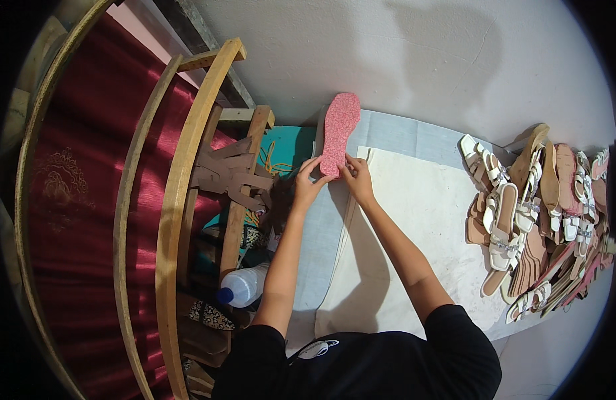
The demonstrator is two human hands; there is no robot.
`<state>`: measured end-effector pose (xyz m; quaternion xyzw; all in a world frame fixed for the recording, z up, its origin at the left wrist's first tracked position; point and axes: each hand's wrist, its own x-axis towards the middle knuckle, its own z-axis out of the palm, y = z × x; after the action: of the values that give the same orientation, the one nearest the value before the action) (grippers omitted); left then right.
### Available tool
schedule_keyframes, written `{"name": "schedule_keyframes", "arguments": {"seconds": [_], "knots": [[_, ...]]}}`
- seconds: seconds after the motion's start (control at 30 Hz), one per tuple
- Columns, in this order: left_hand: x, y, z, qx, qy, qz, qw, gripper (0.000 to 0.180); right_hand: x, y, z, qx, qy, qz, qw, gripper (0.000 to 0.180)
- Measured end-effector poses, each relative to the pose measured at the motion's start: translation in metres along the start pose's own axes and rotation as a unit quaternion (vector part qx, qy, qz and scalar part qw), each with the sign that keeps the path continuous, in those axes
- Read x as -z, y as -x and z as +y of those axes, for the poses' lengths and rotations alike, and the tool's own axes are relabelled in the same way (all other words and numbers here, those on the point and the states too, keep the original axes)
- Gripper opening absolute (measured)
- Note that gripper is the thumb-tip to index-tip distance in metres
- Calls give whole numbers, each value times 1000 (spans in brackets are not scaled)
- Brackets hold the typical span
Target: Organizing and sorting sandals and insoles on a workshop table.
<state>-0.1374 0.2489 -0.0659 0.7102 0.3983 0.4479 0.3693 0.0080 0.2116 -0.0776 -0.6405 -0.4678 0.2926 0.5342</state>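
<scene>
Left hand (309, 183) and right hand (357, 179) pinch the near end of a pink patterned sole (339, 133) between nearly closed fingers at the far left of the tabletop (391, 131), apparently positioning it, so the next move calls for even, steady fingertips.

The sandals (503, 245) lie right of the insole (339, 133), the rack (169, 247) left.
</scene>
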Motion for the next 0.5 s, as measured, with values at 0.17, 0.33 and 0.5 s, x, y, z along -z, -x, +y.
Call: {"name": "schedule_keyframes", "arguments": {"seconds": [0.17,0.33,0.5], "knots": [[2,-5,3,-50,-70,-21,996,54,4,-2,0,12,21,1,1000,42],[5,-52,17,-85,-144,11,986,41,12,3,-17,67,78,35,994,40],[-18,-111,8,-133,-392,-112,903,36,6,28,-32,252,383,-12,889,40]]}}
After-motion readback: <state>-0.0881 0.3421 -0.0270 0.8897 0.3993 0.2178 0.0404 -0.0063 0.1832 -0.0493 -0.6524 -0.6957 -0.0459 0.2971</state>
